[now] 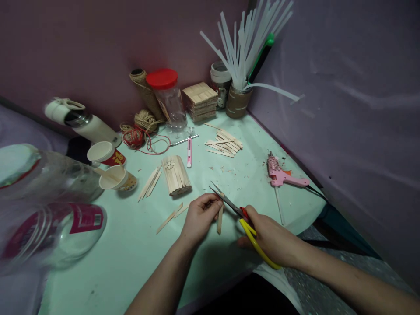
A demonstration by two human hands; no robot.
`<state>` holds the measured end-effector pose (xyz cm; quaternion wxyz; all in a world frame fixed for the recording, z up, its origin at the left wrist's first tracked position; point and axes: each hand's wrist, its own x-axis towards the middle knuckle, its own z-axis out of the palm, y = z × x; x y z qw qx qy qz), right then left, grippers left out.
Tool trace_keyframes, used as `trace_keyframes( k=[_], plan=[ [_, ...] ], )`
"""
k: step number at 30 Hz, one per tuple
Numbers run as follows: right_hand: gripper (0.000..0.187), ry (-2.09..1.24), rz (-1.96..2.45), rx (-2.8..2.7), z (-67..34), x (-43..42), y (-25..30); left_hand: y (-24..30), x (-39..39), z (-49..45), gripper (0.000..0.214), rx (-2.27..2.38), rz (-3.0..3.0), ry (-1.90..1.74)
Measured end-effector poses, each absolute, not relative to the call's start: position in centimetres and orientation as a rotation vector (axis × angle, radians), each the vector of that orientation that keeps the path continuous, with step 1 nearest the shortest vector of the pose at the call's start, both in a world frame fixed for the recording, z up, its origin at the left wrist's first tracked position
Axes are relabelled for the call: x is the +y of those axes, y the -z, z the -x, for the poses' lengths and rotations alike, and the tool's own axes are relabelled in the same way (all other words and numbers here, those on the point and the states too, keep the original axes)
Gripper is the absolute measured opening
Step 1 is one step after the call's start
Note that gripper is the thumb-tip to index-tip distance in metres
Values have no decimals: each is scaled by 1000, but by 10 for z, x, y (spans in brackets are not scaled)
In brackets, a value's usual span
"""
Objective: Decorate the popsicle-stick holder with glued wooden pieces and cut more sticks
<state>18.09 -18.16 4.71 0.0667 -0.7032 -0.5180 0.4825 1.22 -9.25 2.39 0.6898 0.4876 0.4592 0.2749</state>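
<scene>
My left hand pinches a flat wooden craft stick over the front of the table. In my right hand is a pair of scissors with yellow and red handles. Its blades are parted a little and lie across the stick's upper end, near my left fingertips. Left of my hands, cut sticks lie on the table. Just beyond stands a small wooden piece covered in sticks, with a flower shape near its top.
A pink glue gun lies at right, its cord over the edge. A pink cutter knife and loose sticks lie farther back. Jars, twine, a bottle, paper cups and plastic containers line the back and left.
</scene>
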Motion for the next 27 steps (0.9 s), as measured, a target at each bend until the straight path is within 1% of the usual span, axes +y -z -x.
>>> trace_keyframes(
  k=[6,15,21,27],
  plan=[
    [30,-1531,2098,-1492,-180,-179,-49,-22,-93,-12,22,1024,-1085,-587],
    [31,-1541,2044,-1470,-180,-184,-40,-19,-95,-17,26,1027,-992,-554],
    [33,-1520,2070,-1492,-182,-186,-36,-14,-96,-17,25,1037,-973,-531],
    [36,-1581,2101,-1514,-183,-184,-45,-17,-95,-15,21,977,-1062,-434]
  ],
)
